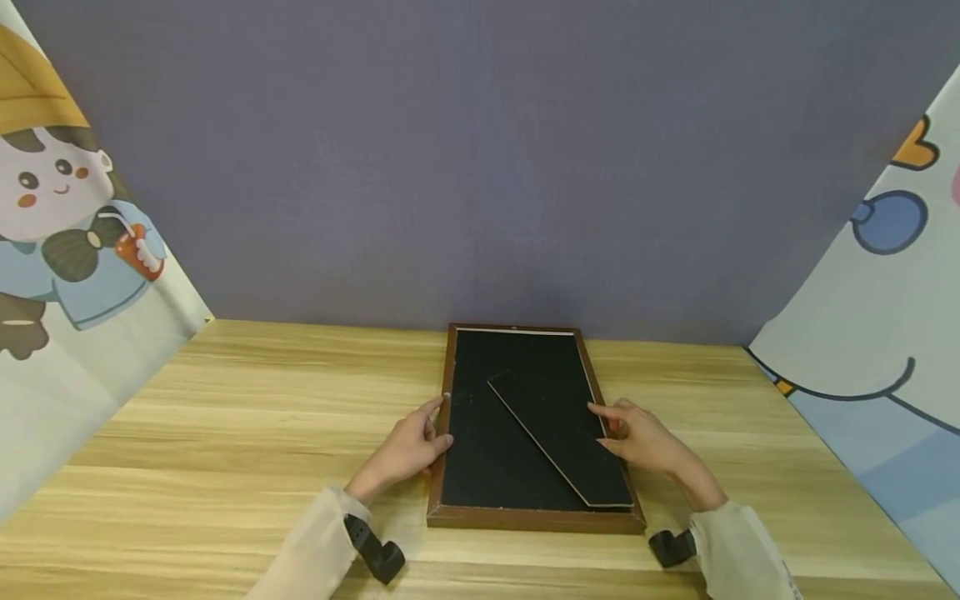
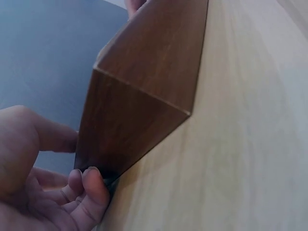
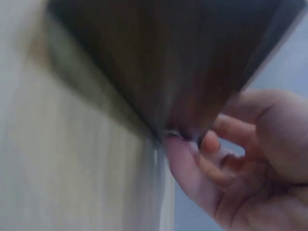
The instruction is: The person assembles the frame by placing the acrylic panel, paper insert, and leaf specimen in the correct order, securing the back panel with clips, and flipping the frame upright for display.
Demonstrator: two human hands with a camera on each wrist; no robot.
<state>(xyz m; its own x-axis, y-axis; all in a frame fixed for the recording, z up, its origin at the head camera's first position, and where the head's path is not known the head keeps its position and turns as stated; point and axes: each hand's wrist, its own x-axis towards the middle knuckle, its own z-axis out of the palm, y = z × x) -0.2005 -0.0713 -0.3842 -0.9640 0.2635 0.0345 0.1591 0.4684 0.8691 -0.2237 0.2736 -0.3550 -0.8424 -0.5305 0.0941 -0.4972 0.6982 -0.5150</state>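
Observation:
A brown wooden frame (image 1: pixel 536 520) with a black panel (image 1: pixel 480 467) inside lies lengthwise on the table. Slanted across the panel is a flat black board (image 1: pixel 558 425) with a pale edge, its near end by the lower right corner. My left hand (image 1: pixel 412 443) holds the frame's left side, thumb over the rim and other fingers along the outer wall. In the left wrist view, bent fingertips (image 2: pixel 96 185) meet the low edge of the brown wall (image 2: pixel 125 125). My right hand (image 1: pixel 641 435) grips the right side; its fingers curl at the bottom edge in the blurred right wrist view.
The pale wood-grain table (image 1: pixel 300 417) spreads to both sides of the frame. Behind it rises a grey-purple backdrop (image 1: pixel 480 167). Printed cartoon panels stand at the left (image 1: pixel 75 233) and right (image 1: pixel 862 317). Black wrist cameras sit on both sleeves.

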